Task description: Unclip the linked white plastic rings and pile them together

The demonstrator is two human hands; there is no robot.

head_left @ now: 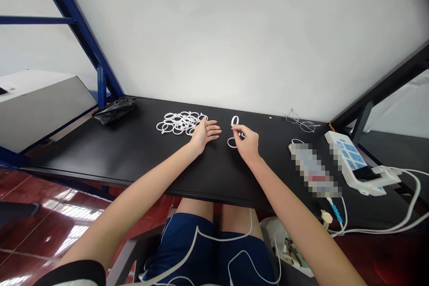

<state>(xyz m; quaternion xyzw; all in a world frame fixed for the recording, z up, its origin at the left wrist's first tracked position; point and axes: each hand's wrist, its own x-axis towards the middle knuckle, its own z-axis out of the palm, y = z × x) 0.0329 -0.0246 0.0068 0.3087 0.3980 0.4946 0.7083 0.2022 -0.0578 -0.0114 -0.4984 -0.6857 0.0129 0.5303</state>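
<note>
My left hand [205,135] is open beside a heap of white rings [181,123] on the black table, its fingers stretched to the right and nothing in them. Between thumb and fingertips, my right hand [247,143] pinches one white ring [235,120], which stands up above the fingers. Another white ring [230,144] lies on the table by that hand, partly covered by it. Small white bits of something show just behind the right fingers, too hidden to make out.
On the black table [134,152], a crumpled black bag [115,109] lies far left. Eyeglasses [301,123], a blurred-out phone [315,170] and a white power strip [351,161] with cables are on the right. A pale wall [228,44] rises behind.
</note>
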